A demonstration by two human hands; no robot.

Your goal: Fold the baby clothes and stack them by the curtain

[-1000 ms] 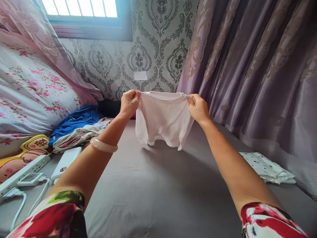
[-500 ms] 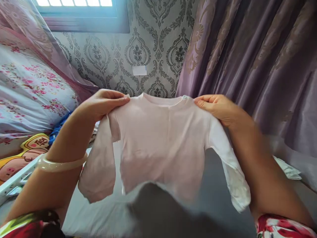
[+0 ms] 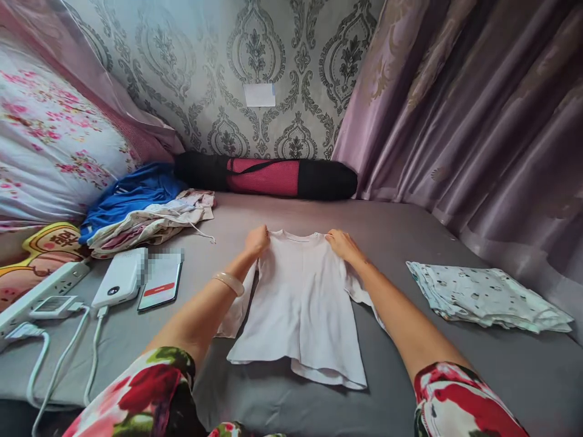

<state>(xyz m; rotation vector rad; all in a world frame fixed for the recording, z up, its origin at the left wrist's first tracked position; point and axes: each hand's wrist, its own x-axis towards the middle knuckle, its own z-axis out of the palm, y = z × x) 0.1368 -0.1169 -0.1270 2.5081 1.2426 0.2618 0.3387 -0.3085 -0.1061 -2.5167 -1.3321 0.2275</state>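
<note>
A small pale pink long-sleeved shirt [image 3: 303, 297] lies spread on the grey bed sheet [image 3: 282, 406], collar away from me and hem toward me. My left hand [image 3: 257, 240] grips its left shoulder with closed fingers. At the opposite shoulder, near a small button by the collar, my right hand [image 3: 342, 244] pinches the cloth. Both sleeves hang out to the sides, partly hidden under my forearms. The hem is uneven, with front and back layers showing apart.
Folded patterned cloths [image 3: 487, 297] lie at right. On the left are a heap of clothes [image 3: 150, 212], a phone [image 3: 160, 282], a white power bank [image 3: 121, 276] and a power strip [image 3: 45, 297] with cables. A black and red long bag [image 3: 268, 177] rests against the wall.
The shirt was held up in the air, swung toward me, and now lies down on the bed. Both hands have lowered with it, still holding the shoulders. The view has tilted down.
</note>
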